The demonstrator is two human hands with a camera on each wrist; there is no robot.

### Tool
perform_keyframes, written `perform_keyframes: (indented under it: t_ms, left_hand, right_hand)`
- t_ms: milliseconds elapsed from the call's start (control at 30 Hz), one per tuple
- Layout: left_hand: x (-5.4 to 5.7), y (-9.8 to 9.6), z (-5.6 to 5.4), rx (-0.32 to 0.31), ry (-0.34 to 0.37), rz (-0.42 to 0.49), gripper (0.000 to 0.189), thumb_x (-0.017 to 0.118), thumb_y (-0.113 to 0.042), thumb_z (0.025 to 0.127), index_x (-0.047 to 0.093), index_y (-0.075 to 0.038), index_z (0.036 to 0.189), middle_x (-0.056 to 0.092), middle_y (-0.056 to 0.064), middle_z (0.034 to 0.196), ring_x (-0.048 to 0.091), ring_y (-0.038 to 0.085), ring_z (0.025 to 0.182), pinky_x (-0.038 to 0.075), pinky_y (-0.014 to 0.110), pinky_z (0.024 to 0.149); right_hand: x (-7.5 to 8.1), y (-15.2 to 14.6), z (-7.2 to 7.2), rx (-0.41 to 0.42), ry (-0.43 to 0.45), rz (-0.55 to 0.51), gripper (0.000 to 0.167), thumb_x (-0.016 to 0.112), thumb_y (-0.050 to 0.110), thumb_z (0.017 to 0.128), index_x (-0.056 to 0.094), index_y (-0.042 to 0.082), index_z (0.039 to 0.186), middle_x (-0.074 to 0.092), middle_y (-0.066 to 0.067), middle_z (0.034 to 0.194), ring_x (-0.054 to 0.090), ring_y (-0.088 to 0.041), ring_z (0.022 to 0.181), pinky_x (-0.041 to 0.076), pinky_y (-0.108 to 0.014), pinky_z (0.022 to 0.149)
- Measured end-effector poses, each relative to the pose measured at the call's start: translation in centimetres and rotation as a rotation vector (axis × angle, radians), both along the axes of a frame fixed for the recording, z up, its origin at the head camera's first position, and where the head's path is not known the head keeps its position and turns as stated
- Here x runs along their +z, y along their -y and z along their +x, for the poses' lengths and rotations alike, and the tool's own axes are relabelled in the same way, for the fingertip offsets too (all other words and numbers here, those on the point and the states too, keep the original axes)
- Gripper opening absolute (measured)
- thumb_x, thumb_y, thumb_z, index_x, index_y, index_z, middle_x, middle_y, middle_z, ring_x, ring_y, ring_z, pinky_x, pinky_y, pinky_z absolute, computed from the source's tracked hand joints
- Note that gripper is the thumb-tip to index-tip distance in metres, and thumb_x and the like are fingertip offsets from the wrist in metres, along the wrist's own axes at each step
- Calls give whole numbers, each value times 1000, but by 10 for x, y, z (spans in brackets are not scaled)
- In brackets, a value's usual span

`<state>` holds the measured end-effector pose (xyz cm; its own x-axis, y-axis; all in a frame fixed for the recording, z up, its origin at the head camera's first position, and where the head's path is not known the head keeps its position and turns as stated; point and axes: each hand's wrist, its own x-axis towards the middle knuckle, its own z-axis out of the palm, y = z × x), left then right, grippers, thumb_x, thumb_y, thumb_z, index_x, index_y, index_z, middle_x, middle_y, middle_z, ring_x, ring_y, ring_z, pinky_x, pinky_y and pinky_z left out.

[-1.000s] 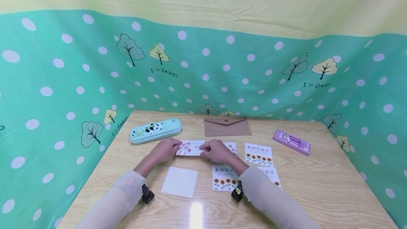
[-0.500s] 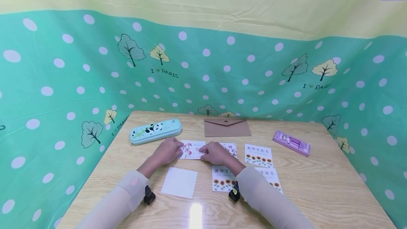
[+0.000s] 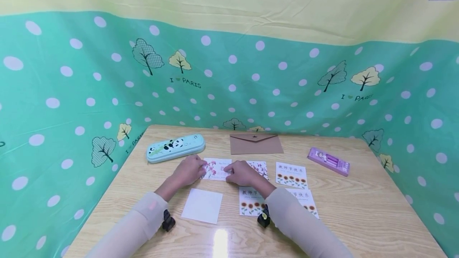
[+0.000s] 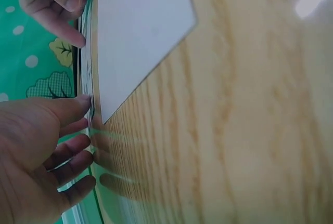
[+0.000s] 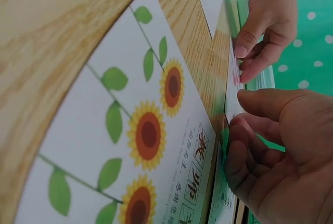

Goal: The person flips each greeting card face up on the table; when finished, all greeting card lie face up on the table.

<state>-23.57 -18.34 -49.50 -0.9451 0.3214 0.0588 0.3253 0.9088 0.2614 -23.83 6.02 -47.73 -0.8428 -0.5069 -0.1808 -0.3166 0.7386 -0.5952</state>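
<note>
A card with pink flowers [image 3: 217, 164] lies on the table between the two hands. My left hand [image 3: 189, 169] touches its left end with the thumb and fingertips; in the left wrist view its other fingers spread loosely. My right hand [image 3: 244, 173] rests its thumb and forefinger at the card's right end, and its remaining fingers bend loosely in the right wrist view. Partly under the right hand's far side shows another blossom-patterned card [image 3: 261, 167]. Nearer the person are a blank white square card [image 3: 202, 205] and a sunflower card [image 3: 251, 204], the latter partly covered by the right forearm.
Behind the cards lie a brown envelope [image 3: 256, 145] and a light-blue panda pencil case [image 3: 175, 148]. On the right are a purple pen box [image 3: 329, 161] and two more sunflower cards, one upper [image 3: 291, 175] and one lower [image 3: 307, 199]. A dotted green cloth hangs behind the table.
The pink-flower card, earlier held slightly raised between both hands, has come down flat and a little towards the person. Over the last half second the hands have barely moved.
</note>
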Motion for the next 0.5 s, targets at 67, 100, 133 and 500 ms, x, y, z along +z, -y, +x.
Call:
perform_keyframes:
  t_ms: [67,100,133,500]
  left_hand:
    - [0,1,1,-5,-6,-3,34,75,-25,93,73,-9,123,70,9,111,64,25,104,55,42,92]
    - [1,1,3,-10,-8,-2,34,75,-25,93,73,-9,123,70,9,112,64,26,105,55,43,93]
    - [2,2,4,-16,-13,-3,34,75,-24,93,73,-8,122,71,10,112,64,26,106,55,43,94]
    - [12,11,24,-16,-13,105,33,76,-22,90,74,-10,121,73,8,113,66,25,108,55,44,96]
  right_hand:
    - [1,-1,2,1,10,-9,43,71,21,93,67,14,135,58,4,66,47,-9,56,42,-22,54]
    - [1,-2,3,3,13,-17,43,71,21,93,66,14,136,55,5,64,46,-8,55,41,-22,54]
    - [1,-3,4,6,17,-25,43,71,21,94,65,13,136,53,6,62,45,-8,54,40,-22,53]
    - [1,-8,25,48,41,-136,44,70,17,94,63,5,136,63,8,76,53,-6,61,48,-22,62]
